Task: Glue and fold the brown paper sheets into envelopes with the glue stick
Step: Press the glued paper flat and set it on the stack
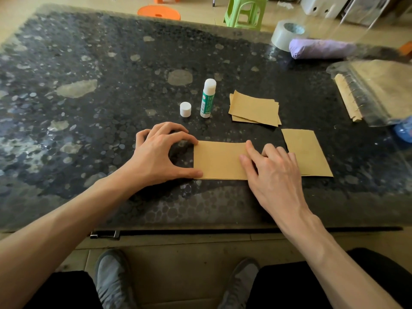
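A folded brown paper sheet (219,160) lies flat on the dark table near the front edge. My left hand (160,152) touches its left edge with the thumb tip and a fingertip, fingers arched. My right hand (270,166) presses straight fingers down on the sheet's right part. Another brown sheet (306,151) lies just to the right, partly under my right hand. A small stack of brown sheets (254,110) sits behind. The uncapped green-and-white glue stick (207,98) stands upright beyond the sheet, its white cap (185,109) beside it on the left.
On the speckled dark table (89,108), a roll of tape (286,34) and a purple bundle (321,48) lie at the back right. A clear bag with brown paper (376,90) lies at the right edge. Stools (244,11) stand on the floor beyond.
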Motion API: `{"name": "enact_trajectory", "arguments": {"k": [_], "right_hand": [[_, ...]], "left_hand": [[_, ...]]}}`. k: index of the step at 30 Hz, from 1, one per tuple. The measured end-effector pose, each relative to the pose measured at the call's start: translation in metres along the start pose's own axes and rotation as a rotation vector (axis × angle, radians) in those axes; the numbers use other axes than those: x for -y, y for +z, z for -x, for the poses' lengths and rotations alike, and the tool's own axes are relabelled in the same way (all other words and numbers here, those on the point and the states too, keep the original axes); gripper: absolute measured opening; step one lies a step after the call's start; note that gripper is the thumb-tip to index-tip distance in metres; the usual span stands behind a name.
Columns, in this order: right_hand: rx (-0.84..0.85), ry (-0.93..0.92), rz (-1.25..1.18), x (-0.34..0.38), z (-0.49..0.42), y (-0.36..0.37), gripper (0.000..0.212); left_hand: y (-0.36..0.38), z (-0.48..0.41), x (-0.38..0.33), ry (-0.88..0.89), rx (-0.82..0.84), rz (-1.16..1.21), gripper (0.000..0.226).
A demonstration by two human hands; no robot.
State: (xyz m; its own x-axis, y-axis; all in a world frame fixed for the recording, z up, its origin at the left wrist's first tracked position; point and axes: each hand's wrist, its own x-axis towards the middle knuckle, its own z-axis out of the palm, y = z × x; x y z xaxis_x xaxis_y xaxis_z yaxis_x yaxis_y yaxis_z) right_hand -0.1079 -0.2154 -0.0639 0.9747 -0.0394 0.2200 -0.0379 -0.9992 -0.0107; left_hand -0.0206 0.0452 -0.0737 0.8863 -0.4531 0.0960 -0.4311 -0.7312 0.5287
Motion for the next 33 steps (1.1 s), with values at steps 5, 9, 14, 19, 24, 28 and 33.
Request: {"name": "enact_trajectory", "arguments": {"k": [5,9,14,19,24,28,33], "right_hand": [[-0.013,0.02,-0.029,0.003,-0.005,-0.001,0.057],[-0.045,-0.022,-0.038,0.015,-0.011,-0.001,0.043],[-0.031,-0.176,-0.161,0.038,-0.012,0.006,0.037],[0.014,-0.244,-0.185,0.054,-0.012,0.008,0.042],[0.036,-0.247,-0.166,0.054,-0.009,0.007,0.045],[0.05,-0.23,-0.144,0.05,-0.006,0.006,0.047],[0.057,-0.159,-0.103,0.034,0.002,0.002,0.05]], "left_hand": [[0.001,0.002,0.0,0.004,0.002,-0.006,0.084],[0.0,0.002,0.0,0.002,0.005,-0.004,0.084],[0.002,0.002,0.0,0.0,-0.017,-0.001,0.082],[0.003,0.002,-0.002,0.004,-0.052,0.021,0.082],[0.002,0.003,-0.003,0.012,-0.024,0.01,0.084],[0.0,0.002,-0.001,0.025,-0.01,-0.011,0.086],[0.004,0.001,-0.002,0.01,-0.062,-0.003,0.064]]}}
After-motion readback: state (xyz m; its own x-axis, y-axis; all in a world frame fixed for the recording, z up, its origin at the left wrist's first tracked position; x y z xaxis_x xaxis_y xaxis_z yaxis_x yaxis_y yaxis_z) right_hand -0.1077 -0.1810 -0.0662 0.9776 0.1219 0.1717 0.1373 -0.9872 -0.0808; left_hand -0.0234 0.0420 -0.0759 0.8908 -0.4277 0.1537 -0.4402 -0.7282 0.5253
